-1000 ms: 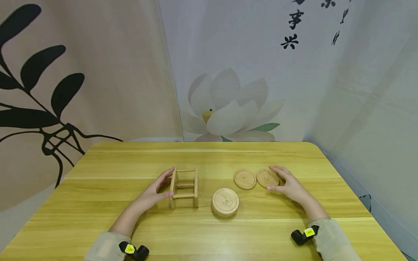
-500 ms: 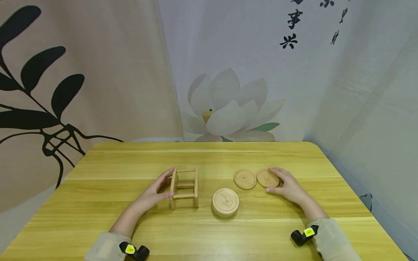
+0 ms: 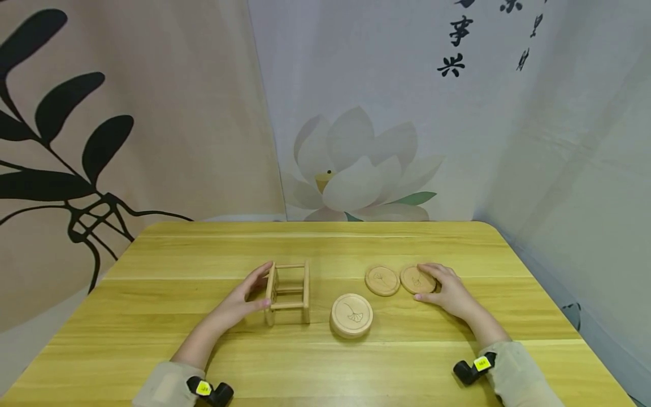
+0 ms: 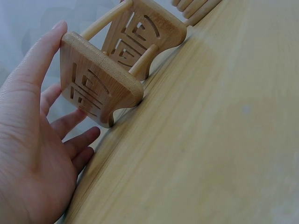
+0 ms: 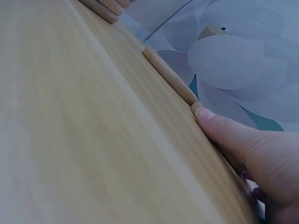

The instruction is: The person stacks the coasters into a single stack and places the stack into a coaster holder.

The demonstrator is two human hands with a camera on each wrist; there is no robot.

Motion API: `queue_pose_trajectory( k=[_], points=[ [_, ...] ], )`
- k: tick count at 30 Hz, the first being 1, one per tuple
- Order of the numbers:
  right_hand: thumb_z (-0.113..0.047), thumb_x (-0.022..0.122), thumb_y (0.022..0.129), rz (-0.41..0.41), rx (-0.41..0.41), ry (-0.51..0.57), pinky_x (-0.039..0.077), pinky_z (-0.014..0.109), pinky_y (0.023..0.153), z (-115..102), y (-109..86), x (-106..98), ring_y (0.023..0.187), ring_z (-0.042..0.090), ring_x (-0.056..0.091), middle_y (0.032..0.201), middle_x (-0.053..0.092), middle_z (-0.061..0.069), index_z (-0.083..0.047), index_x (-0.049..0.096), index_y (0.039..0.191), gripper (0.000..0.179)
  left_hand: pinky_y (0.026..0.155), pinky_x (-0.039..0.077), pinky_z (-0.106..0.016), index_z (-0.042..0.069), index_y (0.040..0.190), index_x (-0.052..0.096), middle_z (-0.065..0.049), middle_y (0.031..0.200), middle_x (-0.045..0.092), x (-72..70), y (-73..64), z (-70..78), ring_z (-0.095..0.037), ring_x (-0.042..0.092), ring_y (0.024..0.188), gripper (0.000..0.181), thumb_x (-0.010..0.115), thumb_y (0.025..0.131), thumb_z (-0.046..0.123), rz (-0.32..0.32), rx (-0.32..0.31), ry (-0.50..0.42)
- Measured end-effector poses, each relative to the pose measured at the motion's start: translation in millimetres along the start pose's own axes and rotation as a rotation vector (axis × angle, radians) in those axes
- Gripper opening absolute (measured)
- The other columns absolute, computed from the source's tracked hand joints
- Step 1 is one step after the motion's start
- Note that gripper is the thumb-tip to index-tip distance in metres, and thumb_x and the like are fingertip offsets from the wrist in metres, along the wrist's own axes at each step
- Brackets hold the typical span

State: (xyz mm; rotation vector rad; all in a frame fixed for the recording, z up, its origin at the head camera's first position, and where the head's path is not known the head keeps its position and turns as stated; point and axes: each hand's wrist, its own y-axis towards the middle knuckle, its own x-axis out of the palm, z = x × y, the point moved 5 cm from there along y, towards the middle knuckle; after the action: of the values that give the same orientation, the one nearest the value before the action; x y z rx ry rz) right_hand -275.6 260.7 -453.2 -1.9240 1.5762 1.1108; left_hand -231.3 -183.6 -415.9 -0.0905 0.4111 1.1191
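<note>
A wooden coaster rack (image 3: 306,294) with pierced end panels and round rods stands left of the table's middle. My left hand (image 3: 244,297) holds its left end panel (image 4: 117,77), thumb on the near edge and a fingertip on the far edge. To the right, two round wooden coasters lie flat, side by side. The right coaster (image 3: 413,278) lies between the thumb and fingers of my right hand (image 3: 450,291), gripped at its rim; the palm side is hidden. The left coaster (image 3: 381,281) is untouched. All carry an engraved leaf pattern.
A stack of coasters (image 3: 351,316) sits near the table's middle, between the rack and the two flat coasters. The wooden table (image 3: 325,367) ends at a printed cloth backdrop (image 3: 203,113) behind.
My right hand's fingers have drawn in slightly over the right coaster. The left hand, the rack and the coasters keep their places.
</note>
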Motion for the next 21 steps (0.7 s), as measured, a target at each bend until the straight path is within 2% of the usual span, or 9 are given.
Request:
queue_pose_trajectory(
  k=[12,21],
  points=[
    [-0.047,0.072,0.067,0.021,-0.015,0.015,0.023,0.057,0.094,-1,-0.5,-1,0.121,0.038,0.029,0.132,0.038,0.016,-0.009,0.046,0.131,0.079,0.094,0.021,-0.061,0.013,0.144,0.017,-0.019,0.138,0.03,-0.3,0.3,-1.0,-0.04,0.03,0.121,0.072,0.058,0.086,0.002,0.0,0.007,-0.007],
    [-0.043,0.073,0.069,0.039,-0.031,0.042,0.024,0.056,0.094,-4,0.2,-3,0.12,0.038,0.03,0.13,0.039,0.016,-0.006,0.045,0.131,0.078,0.095,0.02,-0.061,0.029,0.143,0.02,-0.009,0.14,0.029,-2.8,3.8,-27.0,-0.034,0.03,0.123,0.072,0.06,0.086,0.01,0.006,0.014,0.009]
  ],
)
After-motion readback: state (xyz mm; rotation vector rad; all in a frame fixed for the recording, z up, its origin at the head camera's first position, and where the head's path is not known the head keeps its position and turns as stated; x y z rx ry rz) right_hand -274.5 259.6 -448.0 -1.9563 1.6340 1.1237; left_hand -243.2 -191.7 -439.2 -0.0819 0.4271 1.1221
